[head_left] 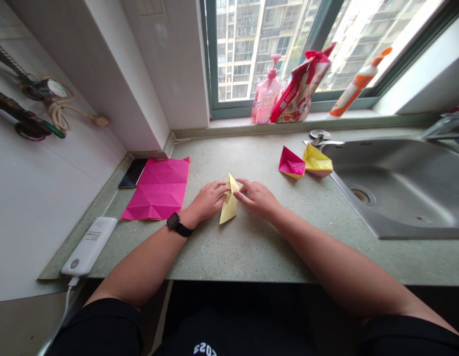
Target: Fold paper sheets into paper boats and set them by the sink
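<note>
Head view: left hand (209, 200), right hand (257, 199) fingers (241, 196) pinching one folded yellow sheet (229, 203); two paper boats (291, 163) (317, 160)

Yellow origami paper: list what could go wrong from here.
The yellow folded paper is held between the left hand and right hand, so uneven pressure could put a crease off-line or tear it. The folded pink paper boat and yellow paper boat sit right by the steel sink, so a careless sweep of an arm might knock them in.
</note>
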`<state>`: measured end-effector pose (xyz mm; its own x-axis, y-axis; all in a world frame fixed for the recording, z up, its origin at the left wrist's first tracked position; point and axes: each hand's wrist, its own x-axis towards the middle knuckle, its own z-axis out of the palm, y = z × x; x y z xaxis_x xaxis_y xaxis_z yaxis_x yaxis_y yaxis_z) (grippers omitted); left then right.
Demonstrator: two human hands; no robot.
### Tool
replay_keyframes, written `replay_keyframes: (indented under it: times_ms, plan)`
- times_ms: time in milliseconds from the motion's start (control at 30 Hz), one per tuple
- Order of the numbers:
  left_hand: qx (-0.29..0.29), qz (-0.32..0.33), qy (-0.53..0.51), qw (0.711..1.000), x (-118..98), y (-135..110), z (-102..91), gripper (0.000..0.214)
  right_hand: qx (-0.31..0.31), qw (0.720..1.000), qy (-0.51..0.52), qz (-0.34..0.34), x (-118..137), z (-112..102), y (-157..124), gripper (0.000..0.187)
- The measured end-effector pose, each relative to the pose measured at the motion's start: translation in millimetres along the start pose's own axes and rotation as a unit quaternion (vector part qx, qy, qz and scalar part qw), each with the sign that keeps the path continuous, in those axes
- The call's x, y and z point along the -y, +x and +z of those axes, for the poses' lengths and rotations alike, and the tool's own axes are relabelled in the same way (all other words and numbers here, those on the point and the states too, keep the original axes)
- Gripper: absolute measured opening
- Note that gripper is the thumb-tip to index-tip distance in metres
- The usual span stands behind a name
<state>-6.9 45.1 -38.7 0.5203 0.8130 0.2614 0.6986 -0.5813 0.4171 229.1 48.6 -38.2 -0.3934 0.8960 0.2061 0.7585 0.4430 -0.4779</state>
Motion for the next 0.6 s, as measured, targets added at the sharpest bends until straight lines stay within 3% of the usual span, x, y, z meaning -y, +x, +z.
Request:
replay_keyframes:
  times_ms: [200,433,600]
  plan:
    - [-0.004,0.028,-0.055,0.998,-6,-1,-2.2,0.040,-0.008,1.000,0.026,0.015,0,1,0,0.059]
    - [-0.037,0.013,-0.084,0.996,-1,-2,-5.2,0.035,-0.019,0.995,0.077,0.063,-3,-3,0,0.066]
    - [-0.056,-0.009,-0.059,0.997,4,-2,-6.7,0.025,-0.051,0.992,0.093,0.073,-10,0,1,0.051]
